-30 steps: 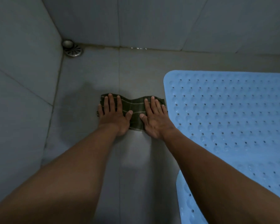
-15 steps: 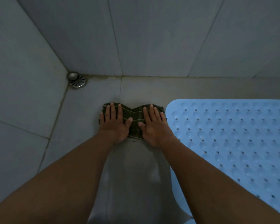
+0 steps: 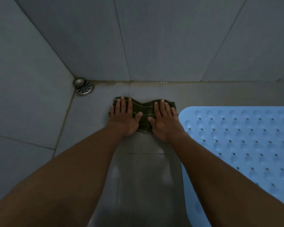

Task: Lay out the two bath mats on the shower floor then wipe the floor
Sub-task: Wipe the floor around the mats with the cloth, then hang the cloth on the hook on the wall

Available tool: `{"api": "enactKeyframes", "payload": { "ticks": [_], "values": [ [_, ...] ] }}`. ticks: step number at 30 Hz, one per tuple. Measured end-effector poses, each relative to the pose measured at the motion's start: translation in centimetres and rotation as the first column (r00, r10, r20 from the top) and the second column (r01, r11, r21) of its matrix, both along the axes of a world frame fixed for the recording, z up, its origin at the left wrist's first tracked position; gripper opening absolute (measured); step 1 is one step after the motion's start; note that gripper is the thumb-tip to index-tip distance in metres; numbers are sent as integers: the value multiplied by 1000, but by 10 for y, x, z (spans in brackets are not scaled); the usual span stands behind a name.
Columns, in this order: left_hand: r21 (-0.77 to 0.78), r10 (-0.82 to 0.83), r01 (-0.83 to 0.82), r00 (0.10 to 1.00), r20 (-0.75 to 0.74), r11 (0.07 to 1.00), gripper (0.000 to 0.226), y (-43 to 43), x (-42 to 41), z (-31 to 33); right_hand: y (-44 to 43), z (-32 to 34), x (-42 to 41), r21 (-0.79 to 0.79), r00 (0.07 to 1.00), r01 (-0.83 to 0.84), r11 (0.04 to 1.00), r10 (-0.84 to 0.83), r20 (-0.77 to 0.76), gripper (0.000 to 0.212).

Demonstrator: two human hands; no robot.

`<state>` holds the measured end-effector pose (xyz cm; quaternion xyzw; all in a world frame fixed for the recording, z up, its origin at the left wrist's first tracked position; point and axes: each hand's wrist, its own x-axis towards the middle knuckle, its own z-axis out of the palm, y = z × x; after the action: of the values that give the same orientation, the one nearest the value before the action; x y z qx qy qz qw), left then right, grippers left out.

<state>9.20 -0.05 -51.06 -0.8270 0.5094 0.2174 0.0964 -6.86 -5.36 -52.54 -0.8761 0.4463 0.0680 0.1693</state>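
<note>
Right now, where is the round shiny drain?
In the head view the drain sits in the far left corner of the shower floor, where two walls meet. It lies up and left of the green cloth, apart from it.

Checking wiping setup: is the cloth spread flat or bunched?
Bunched. The cloth dips and ridges in the middle between the left hand and right hand, both pressed flat on it.

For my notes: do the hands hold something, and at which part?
Both hands, left hand and right hand, press flat on the green cloth, one on each half; nothing is gripped.
</note>
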Motion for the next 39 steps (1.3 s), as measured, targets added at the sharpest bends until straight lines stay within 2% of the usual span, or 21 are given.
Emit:
{"api": "enactKeyframes", "payload": {
  "ticks": [6,9,11,13,15,16,18,20,22,24,27,30,35,39],
  "values": [
    [-60,-21,18,999,-38,998,71,-10,7,-6,-24,8,4,79,1000,10,997,-11,14,65],
    [-190,-39,25,997,-70,981,61,-10,19,-2,-41,11,8,83,1000,3,997,-1,-18,62],
    [-305,-69,76,997,35,949,55,-4,28,-1,-48,17,12,22,1000,7,1000,-7,-30,58],
    [-385,-31,71,994,109,920,54,0,31,0,-54,23,12,-45,1000,27,999,-28,-6,53],
    [-406,23,33,991,132,913,54,-1,32,3,-57,27,10,-43,995,84,996,-82,53,53],
    [-399,6,66,984,176,914,48,-4,32,6,-59,28,10,-23,990,124,992,-122,76,50],
    [-380,-51,155,962,270,912,32,-10,33,15,-60,31,11,-48,987,152,987,-149,52,39],
    [-404,-61,177,957,284,897,25,-13,35,24,-60,38,11,-131,990,142,981,-141,18,33],
    [-485,-20,122,978,210,866,23,-13,38,32,-60,49,9,-173,989,145,974,-143,23,31],
    [-561,24,32,995,93,827,22,-15,41,43,-59,65,3,-157,978,195,968,-180,109,24],
    [-592,60,-122,991,-124,797,21,-13,35,75,-52,101,-11,-43,912,322,946,-298,282,15],
    [-641,34,-172,975,-221,748,12,-2,16,129,-36,157,-34,14,831,409,912,-379,407,11],
    [-651,-20,-214,943,-332,729,7,-3,-9,250,-24,281,-73,6,809,431,902,-389,440,15],
    [-658,-58,-243,914,-401,713,5,-8,-42,348,-18,377,-108,19,829,426,904,-399,392,14]
  ]
}}
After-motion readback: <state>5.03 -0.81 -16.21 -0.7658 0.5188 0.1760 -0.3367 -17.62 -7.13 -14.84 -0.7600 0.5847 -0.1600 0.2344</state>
